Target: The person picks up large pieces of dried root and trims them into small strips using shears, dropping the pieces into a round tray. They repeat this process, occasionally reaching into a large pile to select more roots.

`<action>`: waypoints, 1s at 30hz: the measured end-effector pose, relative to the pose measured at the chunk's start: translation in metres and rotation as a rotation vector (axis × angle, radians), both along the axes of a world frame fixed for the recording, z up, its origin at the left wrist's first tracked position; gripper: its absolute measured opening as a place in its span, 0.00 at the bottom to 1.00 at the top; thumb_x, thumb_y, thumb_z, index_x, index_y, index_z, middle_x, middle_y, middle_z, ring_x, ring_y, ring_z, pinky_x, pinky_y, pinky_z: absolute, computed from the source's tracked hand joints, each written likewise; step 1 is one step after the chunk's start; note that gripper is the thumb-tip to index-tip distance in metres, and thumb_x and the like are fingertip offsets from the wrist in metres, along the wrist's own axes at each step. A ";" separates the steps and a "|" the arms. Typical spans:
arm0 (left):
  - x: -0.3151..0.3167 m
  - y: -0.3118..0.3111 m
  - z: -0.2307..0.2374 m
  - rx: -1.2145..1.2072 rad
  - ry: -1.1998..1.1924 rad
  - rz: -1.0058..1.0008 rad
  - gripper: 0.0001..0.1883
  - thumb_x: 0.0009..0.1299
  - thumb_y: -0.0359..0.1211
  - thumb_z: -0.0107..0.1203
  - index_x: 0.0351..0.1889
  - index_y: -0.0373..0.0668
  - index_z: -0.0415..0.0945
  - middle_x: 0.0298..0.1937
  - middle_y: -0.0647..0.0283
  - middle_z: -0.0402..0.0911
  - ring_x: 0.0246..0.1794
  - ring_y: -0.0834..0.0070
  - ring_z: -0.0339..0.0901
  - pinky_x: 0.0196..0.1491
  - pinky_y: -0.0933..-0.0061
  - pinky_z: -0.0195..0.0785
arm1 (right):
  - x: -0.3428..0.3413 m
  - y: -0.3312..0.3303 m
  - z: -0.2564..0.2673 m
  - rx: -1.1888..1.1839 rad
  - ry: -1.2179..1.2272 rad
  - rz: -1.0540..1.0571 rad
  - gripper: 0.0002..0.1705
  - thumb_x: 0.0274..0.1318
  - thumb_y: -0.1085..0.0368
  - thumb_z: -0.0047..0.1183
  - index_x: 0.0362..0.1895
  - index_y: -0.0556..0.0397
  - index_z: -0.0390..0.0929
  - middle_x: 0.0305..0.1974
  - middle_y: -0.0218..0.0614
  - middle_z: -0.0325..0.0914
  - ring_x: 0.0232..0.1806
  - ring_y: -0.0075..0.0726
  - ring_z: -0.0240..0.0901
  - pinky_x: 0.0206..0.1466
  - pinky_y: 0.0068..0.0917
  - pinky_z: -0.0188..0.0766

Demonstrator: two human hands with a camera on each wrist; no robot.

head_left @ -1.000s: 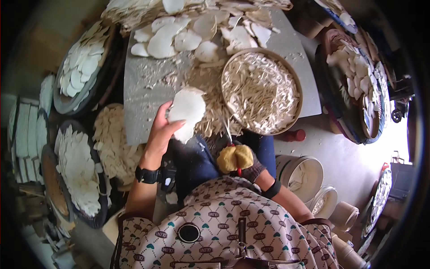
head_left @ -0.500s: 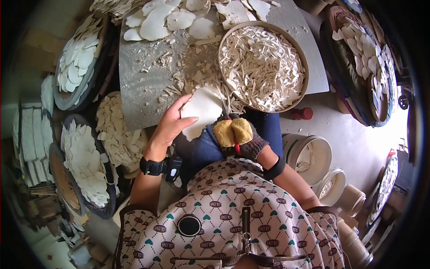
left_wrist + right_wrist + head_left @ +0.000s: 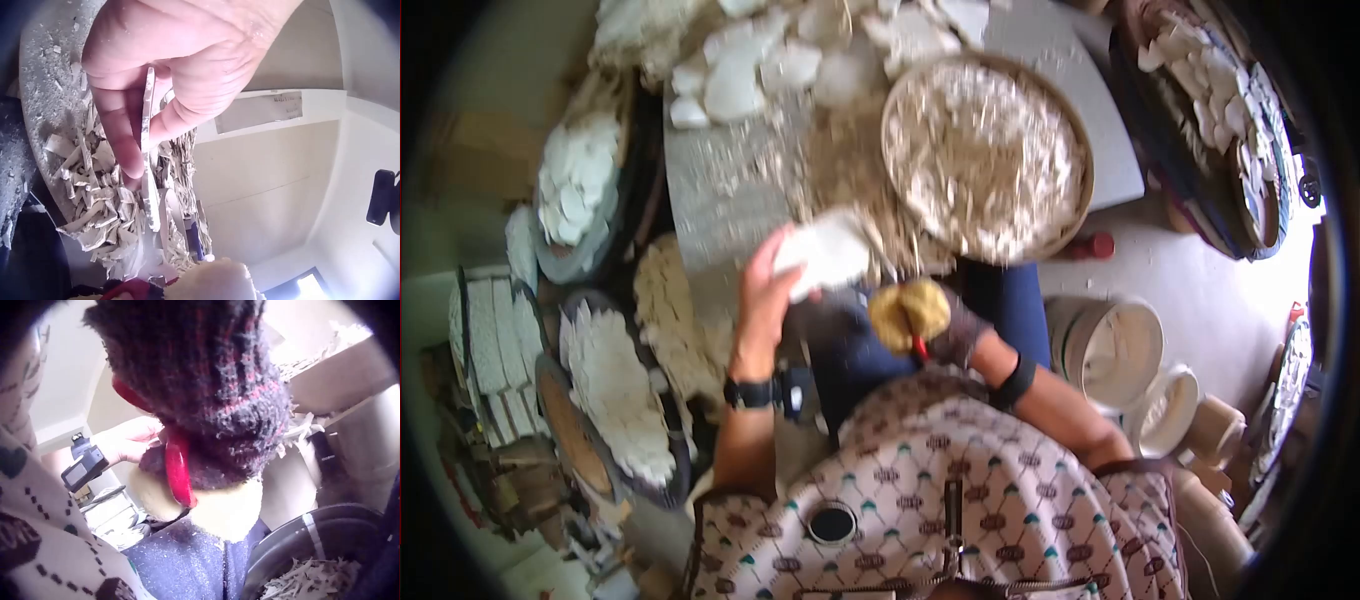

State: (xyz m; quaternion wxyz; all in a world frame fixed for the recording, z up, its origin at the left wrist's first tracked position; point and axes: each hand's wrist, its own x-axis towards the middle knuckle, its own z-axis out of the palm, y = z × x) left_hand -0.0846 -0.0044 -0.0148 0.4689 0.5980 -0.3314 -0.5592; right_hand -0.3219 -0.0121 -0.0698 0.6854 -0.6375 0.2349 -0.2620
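In the head view my bare left hand (image 3: 766, 292) pinches a flat white slice (image 3: 832, 250) between thumb and fingers, over the table's near edge. The left wrist view shows this slice edge-on, thin and stiff. My right hand (image 3: 960, 332), in a dark knitted glove, grips red-handled scissors (image 3: 919, 347) low over my lap. Yellow foam padding (image 3: 910, 312) covers much of the grip and hides the fingers. The metal blades (image 3: 887, 266) point up beside the slice's right edge. In the right wrist view a curved red handle (image 3: 179, 472) runs between glove and foam.
A round tray (image 3: 1089, 180) heaped with cut strips stands on the grey table (image 3: 705, 195). Larger white slices (image 3: 735, 85) lie at the back. Baskets of slices (image 3: 615, 385) crowd the left. White buckets (image 3: 1135, 350) stand on the floor at right.
The slice moved down and right to the scissors, then up slightly; now it lies flatter beside the blades. The right hand has shifted slightly left and up, keeping its hold. The head view has shifted.
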 end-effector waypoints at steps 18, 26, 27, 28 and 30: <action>0.028 -0.014 0.005 -0.352 -0.368 -0.120 0.12 0.63 0.20 0.46 0.44 0.39 0.74 0.50 0.66 0.71 0.52 0.76 0.68 0.54 0.77 0.60 | 0.006 -0.017 -0.007 -0.372 -0.034 -0.266 0.07 0.50 0.70 0.47 0.34 0.56 0.74 0.33 0.40 0.75 0.37 0.40 0.72 0.43 0.29 0.69; 0.012 -0.011 0.021 -0.228 0.246 0.135 0.11 0.68 0.29 0.41 0.45 0.40 0.70 0.44 0.61 0.74 0.44 0.73 0.73 0.44 0.70 0.70 | -0.010 -0.002 -0.037 0.463 -0.119 0.075 0.15 0.50 0.62 0.48 0.43 0.53 0.72 0.42 0.38 0.74 0.47 0.40 0.70 0.52 0.32 0.64; 0.008 -0.012 0.018 -0.215 0.252 0.172 0.11 0.67 0.28 0.42 0.47 0.41 0.69 0.44 0.61 0.74 0.44 0.72 0.73 0.44 0.70 0.70 | -0.012 -0.002 -0.036 0.616 -0.161 0.159 0.16 0.51 0.61 0.47 0.45 0.53 0.72 0.44 0.37 0.74 0.49 0.39 0.69 0.54 0.32 0.64; 0.001 -0.011 0.012 -0.245 0.182 0.228 0.15 0.66 0.26 0.45 0.51 0.40 0.65 0.44 0.61 0.73 0.43 0.73 0.73 0.43 0.73 0.71 | -0.011 -0.001 -0.041 0.828 -0.346 0.202 0.17 0.52 0.60 0.46 0.46 0.52 0.72 0.46 0.36 0.74 0.51 0.38 0.69 0.56 0.32 0.63; -0.023 -0.012 0.016 -0.313 0.151 0.321 0.29 0.61 0.21 0.51 0.60 0.42 0.54 0.48 0.59 0.71 0.42 0.74 0.74 0.41 0.77 0.71 | -0.007 0.007 -0.054 1.151 -0.789 0.177 0.15 0.56 0.62 0.45 0.46 0.56 0.71 0.45 0.36 0.74 0.49 0.36 0.70 0.55 0.32 0.65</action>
